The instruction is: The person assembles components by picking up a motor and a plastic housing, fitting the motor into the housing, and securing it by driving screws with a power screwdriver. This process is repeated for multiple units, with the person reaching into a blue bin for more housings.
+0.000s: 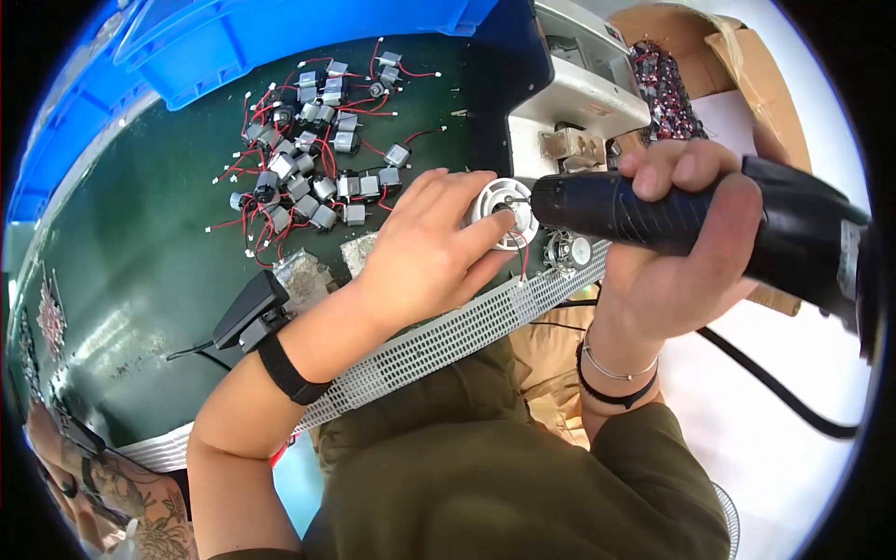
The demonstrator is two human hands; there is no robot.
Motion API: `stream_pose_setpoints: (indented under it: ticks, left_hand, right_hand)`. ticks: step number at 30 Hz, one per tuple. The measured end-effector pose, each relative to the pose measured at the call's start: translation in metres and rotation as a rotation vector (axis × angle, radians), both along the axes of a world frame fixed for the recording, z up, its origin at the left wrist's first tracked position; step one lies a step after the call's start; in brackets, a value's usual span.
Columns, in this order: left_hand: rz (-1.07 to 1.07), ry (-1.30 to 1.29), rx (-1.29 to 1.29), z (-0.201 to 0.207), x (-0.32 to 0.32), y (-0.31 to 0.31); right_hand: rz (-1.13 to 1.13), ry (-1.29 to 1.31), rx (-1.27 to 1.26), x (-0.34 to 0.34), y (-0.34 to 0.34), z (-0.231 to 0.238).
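My left hand grips a round white plastic part near the table's front edge, fingers and thumb closed on its left side. A red wire with a small white plug hangs below the part. My right hand is wrapped around a thick black electric screwdriver, held nearly level. Its thin bit reaches leftward to the middle of the white part; whether it sits in a screw is too small to tell. Beside them, just right of the part, lies a round metal piece with a pale disc.
Several small silver motors with red wires cover the green table. Blue bins stand behind. A metal machine and a cardboard box are at right. A black device lies near my left forearm. Another person's arm shows lower left.
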State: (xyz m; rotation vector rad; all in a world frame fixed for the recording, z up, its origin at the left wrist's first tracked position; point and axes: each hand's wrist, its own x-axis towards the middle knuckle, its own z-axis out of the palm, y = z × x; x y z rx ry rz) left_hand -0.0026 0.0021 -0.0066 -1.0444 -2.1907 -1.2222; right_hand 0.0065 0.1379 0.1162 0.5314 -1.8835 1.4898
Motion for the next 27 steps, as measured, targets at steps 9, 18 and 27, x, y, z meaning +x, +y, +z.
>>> stream_pose_setpoints:
  ticks: [9, 18, 27]
  left_hand:
    - [0.001, 0.004, -0.005, 0.002, -0.002, 0.001]
    - [0.018, -0.002, -0.024, 0.001, 0.001, 0.003]
    - [-0.03, 0.031, 0.007, -0.002, -0.002, 0.004]
  right_hand:
    - [0.076, -0.032, -0.103, -0.008, -0.006, -0.006]
    - [0.409, -0.154, -0.217, -0.017, 0.038, 0.019]
    - [0.644, -0.172, -0.236, -0.028, 0.046, 0.014]
